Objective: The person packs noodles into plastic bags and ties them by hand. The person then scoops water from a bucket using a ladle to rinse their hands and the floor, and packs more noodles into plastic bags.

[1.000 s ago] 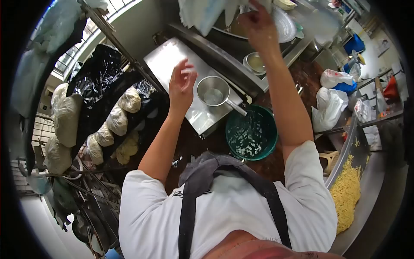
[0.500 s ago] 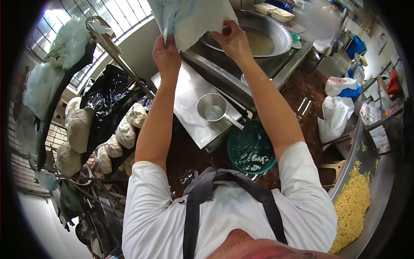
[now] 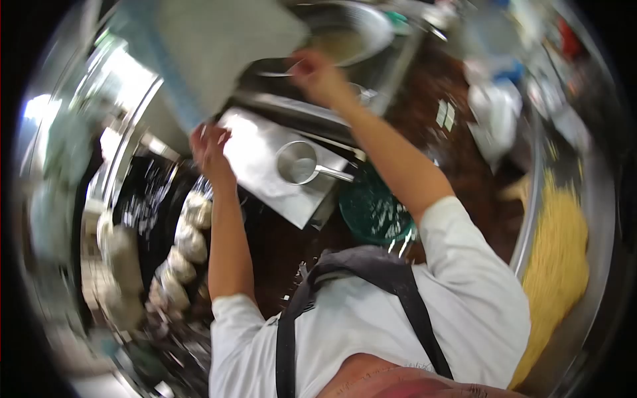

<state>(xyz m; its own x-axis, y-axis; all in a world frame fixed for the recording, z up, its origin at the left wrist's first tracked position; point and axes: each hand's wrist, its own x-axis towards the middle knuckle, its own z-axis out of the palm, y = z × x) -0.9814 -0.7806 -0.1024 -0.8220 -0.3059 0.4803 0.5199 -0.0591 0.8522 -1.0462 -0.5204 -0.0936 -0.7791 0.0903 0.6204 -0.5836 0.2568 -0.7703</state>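
A large pale sheet or bag [image 3: 229, 50] with a bluish edge is spread in front of me at the upper left, blurred by motion. My left hand [image 3: 211, 147] is at its lower corner, fingers bent. My right hand [image 3: 317, 74] is at its right edge, with fingers closed at the rim of the sheet. Below and between my hands a metal saucepan [image 3: 296, 163] rests on a steel surface [image 3: 265, 189]. Behind my right hand is a wide metal basin [image 3: 375, 33] with cloudy liquid.
A green tub of water [image 3: 375, 209] stands on the floor beside the steel surface. Filled clear bags [image 3: 191, 244] hang or lie at the left. White plastic bags [image 3: 496, 116] are at the right, above a trough of yellow noodles [image 3: 556, 255].
The sheet has moved left and spread wider. My hands are farther apart, the left one lower and to the left. The whole view has turned and blurred.
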